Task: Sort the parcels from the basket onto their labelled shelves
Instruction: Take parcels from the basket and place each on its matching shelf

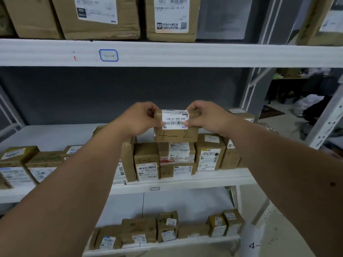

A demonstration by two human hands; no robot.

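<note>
A small brown cardboard parcel (176, 135) with a white barcode label on top and "4—2" handwritten on its front sits on top of a stack of similar parcels. My left hand (141, 118) grips its left end and my right hand (207, 117) grips its right end, fingers curled over the top edge. Below it, several brown boxes (177, 156) marked "4-2" stand in a row on the middle white shelf (213, 176). The basket is out of view.
The upper shelf beam (204, 54) carries a blue-framed tag (108, 55) and large cartons (98, 15). More small parcels (167, 229) fill the lower shelf. A white upright post (326, 123) stands right, with a dim room and a person beyond.
</note>
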